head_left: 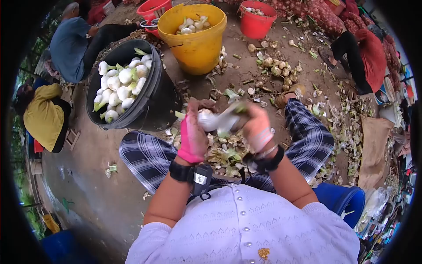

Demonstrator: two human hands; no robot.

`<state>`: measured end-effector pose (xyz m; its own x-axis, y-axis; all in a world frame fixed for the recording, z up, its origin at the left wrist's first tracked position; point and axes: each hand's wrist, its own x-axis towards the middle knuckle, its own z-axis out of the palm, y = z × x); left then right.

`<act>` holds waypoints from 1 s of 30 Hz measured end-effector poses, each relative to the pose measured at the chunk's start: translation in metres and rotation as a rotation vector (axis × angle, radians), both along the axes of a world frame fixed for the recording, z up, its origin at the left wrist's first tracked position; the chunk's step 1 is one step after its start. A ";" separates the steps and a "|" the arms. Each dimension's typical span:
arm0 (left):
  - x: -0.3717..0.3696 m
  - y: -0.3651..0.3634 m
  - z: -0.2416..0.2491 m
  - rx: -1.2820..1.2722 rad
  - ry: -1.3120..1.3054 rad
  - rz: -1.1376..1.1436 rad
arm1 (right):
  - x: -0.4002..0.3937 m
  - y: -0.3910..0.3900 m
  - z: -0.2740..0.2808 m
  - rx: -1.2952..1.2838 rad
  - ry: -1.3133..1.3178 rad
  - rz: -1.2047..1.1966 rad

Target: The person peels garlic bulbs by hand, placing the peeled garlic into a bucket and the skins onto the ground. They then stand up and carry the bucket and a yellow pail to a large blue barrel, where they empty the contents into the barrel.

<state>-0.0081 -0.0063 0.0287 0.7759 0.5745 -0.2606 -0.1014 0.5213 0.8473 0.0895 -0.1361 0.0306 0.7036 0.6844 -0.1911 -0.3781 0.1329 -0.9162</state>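
A white garlic bulb (206, 119) with a short pale stem is in my left hand (194, 132), which wears a pink glove with a soiled palm side. The fingers wrap around the bulb. My right hand (258, 126) is smeared by motion, its fingers curled in. From it a blurred pale and greenish strip of garlic peel (233, 113) stretches toward the bulb. Below both hands lies a heap of garlic peelings (226, 154), between my legs. At the left a tilted black bucket (151, 103) holds many peeled white bulbs (115, 83).
A yellow bucket (189, 50) with bulbs stands ahead, near a red bucket (257, 26). Unpeeled bulbs (281, 69) lie on the littered ground. A blue bucket (338, 200) is by my right side. Other people (70, 48) sit left and right. Red mesh sacks (303, 17) line the back.
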 end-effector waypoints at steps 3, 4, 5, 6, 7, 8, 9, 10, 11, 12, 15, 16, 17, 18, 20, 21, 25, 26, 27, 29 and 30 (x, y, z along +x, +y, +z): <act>-0.008 0.002 0.012 -0.042 0.022 -0.165 | 0.053 -0.009 -0.055 -0.341 -0.685 -0.050; -0.006 0.003 0.009 -0.039 0.021 -0.163 | 0.044 -0.006 -0.052 -0.355 -0.841 0.097; -0.004 0.004 0.002 0.140 0.014 -0.135 | 0.026 -0.004 -0.038 -0.224 -0.707 0.148; -0.002 0.003 -0.006 0.312 0.008 -0.113 | 0.011 -0.004 -0.023 -0.099 -0.567 0.192; 0.001 0.007 -0.006 0.394 -0.084 -0.218 | 0.009 -0.002 -0.017 -0.084 -0.369 0.327; 0.002 0.006 -0.006 0.389 -0.083 -0.228 | 0.010 0.001 -0.013 -0.058 -0.376 0.310; 0.002 0.005 -0.003 0.381 -0.137 -0.295 | 0.016 0.000 -0.015 -0.001 -0.280 0.396; 0.004 0.006 0.001 0.375 -0.192 -0.360 | 0.020 0.001 -0.016 0.059 -0.186 0.483; 0.005 0.009 -0.001 0.348 -0.233 -0.391 | 0.023 0.001 -0.015 0.063 -0.186 0.479; 0.007 0.011 0.000 0.349 -0.230 -0.395 | 0.025 -0.001 -0.012 0.073 -0.059 0.487; 0.012 0.018 0.000 1.128 -0.165 -0.376 | 0.028 -0.006 -0.011 0.176 0.222 0.475; 0.015 0.017 0.005 1.126 -0.168 -0.378 | 0.030 -0.007 -0.013 0.271 0.375 0.463; 0.017 0.015 0.015 1.185 -0.086 -0.427 | 0.034 -0.007 -0.018 0.269 0.378 0.460; 0.020 0.014 0.024 1.243 -0.002 -0.477 | 0.039 -0.005 -0.026 0.260 -0.129 0.475; 0.029 0.013 0.028 1.253 0.055 -0.481 | 0.046 -0.001 -0.032 0.240 -0.816 0.453; 0.034 0.017 0.025 1.410 0.002 -0.392 | 0.048 0.000 -0.034 0.239 -1.000 0.421; 0.048 0.014 -0.009 1.199 0.000 0.219 | 0.038 0.009 -0.032 0.246 0.464 0.138; 0.051 0.014 -0.030 0.932 0.049 0.168 | 0.036 0.014 -0.033 0.272 0.343 0.048; 0.053 0.014 -0.050 0.661 0.099 0.153 | 0.038 0.017 -0.032 0.337 0.347 0.039; 0.057 0.008 -0.033 0.338 -0.017 0.063 | 0.046 0.020 -0.032 0.398 0.357 0.027; 0.059 0.006 -0.031 0.297 -0.075 0.037 | 0.053 0.019 -0.033 0.312 0.432 0.099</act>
<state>0.0510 0.0002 -0.0025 0.7640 0.6449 -0.0195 -0.1837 0.2464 0.9516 0.1427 -0.1167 -0.0027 0.5356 0.8137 -0.2259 -0.7359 0.3184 -0.5976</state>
